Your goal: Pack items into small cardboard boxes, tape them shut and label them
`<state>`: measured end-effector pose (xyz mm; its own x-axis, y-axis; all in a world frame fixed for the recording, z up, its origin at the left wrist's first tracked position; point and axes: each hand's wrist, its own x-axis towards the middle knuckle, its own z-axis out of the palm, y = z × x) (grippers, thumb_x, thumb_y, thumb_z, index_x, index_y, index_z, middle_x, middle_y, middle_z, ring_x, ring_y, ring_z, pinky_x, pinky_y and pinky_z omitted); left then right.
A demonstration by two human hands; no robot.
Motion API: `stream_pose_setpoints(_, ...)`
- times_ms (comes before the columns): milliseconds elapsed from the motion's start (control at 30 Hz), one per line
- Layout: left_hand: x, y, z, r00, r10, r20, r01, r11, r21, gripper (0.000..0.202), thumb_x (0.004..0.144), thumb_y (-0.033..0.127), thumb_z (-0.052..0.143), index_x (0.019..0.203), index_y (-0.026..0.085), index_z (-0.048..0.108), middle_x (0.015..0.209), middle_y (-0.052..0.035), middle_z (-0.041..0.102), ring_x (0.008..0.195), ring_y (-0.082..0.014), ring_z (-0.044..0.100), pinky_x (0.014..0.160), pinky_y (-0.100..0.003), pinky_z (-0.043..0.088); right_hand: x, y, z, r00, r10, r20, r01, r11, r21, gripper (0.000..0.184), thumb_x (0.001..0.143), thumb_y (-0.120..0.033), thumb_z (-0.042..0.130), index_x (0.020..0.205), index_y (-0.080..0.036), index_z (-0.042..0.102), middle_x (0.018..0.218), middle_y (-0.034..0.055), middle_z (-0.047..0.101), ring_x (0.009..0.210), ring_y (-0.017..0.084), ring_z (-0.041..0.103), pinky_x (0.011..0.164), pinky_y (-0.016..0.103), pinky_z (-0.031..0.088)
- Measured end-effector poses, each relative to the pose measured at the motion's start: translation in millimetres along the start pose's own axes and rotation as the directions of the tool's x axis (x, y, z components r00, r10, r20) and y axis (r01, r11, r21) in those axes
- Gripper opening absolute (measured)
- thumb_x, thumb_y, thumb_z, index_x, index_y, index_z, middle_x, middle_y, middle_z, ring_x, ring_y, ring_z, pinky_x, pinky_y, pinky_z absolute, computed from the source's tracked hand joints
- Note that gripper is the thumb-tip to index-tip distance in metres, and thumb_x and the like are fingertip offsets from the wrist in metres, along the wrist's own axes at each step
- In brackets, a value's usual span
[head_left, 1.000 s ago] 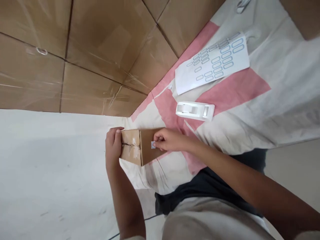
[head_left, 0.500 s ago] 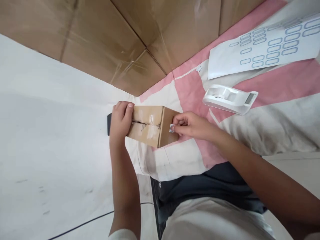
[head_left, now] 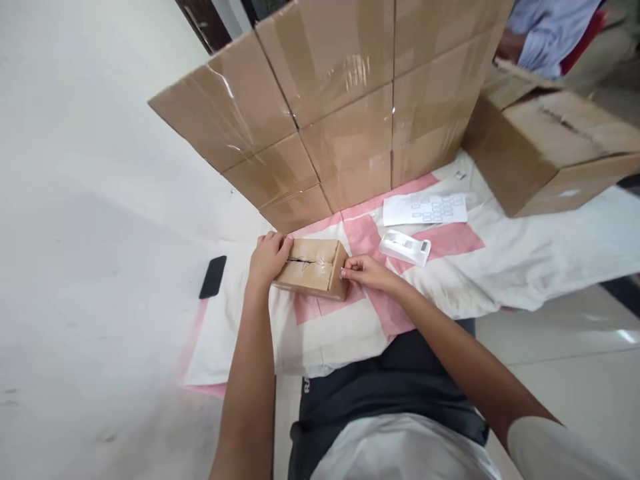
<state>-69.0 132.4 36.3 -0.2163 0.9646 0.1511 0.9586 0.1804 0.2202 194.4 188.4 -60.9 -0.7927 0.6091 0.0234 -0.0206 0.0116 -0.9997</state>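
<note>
A small taped cardboard box (head_left: 315, 275) lies on the pink-and-white cloth, a ragged slit running along the seam of its top. My left hand (head_left: 270, 257) grips its left end, fingers over the far side and thumb on top. At the right end, my right hand (head_left: 367, 272) pinches a tiny pale sticker (head_left: 342, 272) between thumb and fingertips, close against the end face. Whether the sticker touches the cardboard I cannot tell. Beyond that hand lie a white tape dispenser (head_left: 405, 248) and a sheet of blue-outlined labels (head_left: 425, 209).
A tall taped cardboard panel (head_left: 345, 133) stands behind the box. To the right is a larger cardboard box (head_left: 560, 147), with part of another person (head_left: 550, 33) behind it. A black phone (head_left: 213, 277) lies at left beside the white wall (head_left: 100, 233).
My view has lifted and widened, so the larger box, the other person and the whole phone now show. Both hands keep their holds; the sticker is seen more edge-on.
</note>
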Motion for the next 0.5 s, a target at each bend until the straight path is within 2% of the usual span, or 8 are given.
stream_pose_setpoints(100,-0.9,3.4,-0.4,0.999,-0.044,-0.016,0.043,0.999,-0.018,0.040,0.100,0.047,0.034,0.100,0.023,0.066,0.110,-0.0102,0.066,0.109,-0.0288,0.054,0.100,-0.044,0.042,3.3,5.1,-1.5,0.990,0.049,-0.129,-0.061,0.994,-0.089,0.066,0.070,-0.075,0.069,0.053,-0.021,0.034,0.049,-0.0072,0.035,0.049,0.007,0.033,0.051,0.024,0.023)
stream_pose_setpoints(167,-1.0,5.6,-1.5,0.998,-0.065,-0.016,0.064,0.998,-0.020,0.040,0.100,0.047,0.034,0.099,0.023,0.066,0.110,-0.0102,0.066,0.109,-0.0296,0.054,0.099,-0.045,0.043,5.8,8.0,-3.4,0.984,0.065,-0.168,-0.082,0.992,-0.097,0.067,0.068,-0.075,0.071,0.053,-0.022,0.034,0.049,-0.0076,0.034,0.049,0.007,0.031,0.051,0.024,0.021)
stream_pose_setpoints(233,-1.2,7.2,-2.9,0.997,-0.074,-0.011,0.074,0.997,-0.020,0.039,0.100,0.048,0.035,0.096,0.024,0.065,0.109,-0.0100,0.067,0.109,-0.0307,0.053,0.097,-0.045,0.044,8.1,10.9,-5.8,0.987,0.060,-0.147,-0.069,0.996,-0.062,0.064,0.067,-0.072,0.074,0.056,-0.021,0.037,0.050,-0.0073,0.038,0.050,0.008,0.033,0.051,0.024,0.022)
stream_pose_setpoints(367,-1.6,7.8,-4.6,0.997,-0.074,0.000,0.074,0.997,-0.026,0.038,0.099,0.048,0.036,0.094,0.023,0.064,0.109,-0.0101,0.066,0.111,-0.0329,0.052,0.093,-0.046,0.045,10.9,16.4,-9.0,0.997,0.040,-0.073,-0.041,0.999,-0.005,0.055,0.068,-0.063,0.079,0.062,-0.019,0.046,0.059,-0.0044,0.051,0.056,0.010,0.044,0.055,0.024,0.031)
stream_pose_setpoints(500,-0.9,6.0,-4.1,0.997,-0.071,0.007,0.072,0.997,-0.039,0.038,0.098,0.047,0.036,0.094,0.023,0.064,0.111,-0.0097,0.067,0.113,-0.0349,0.050,0.090,-0.046,0.045,10.4,19.2,-9.1,0.995,0.038,-0.090,-0.038,0.999,-0.004,0.054,0.069,-0.061,0.079,0.063,-0.019,0.046,0.063,-0.0036,0.053,0.059,0.011,0.046,0.057,0.024,0.033)
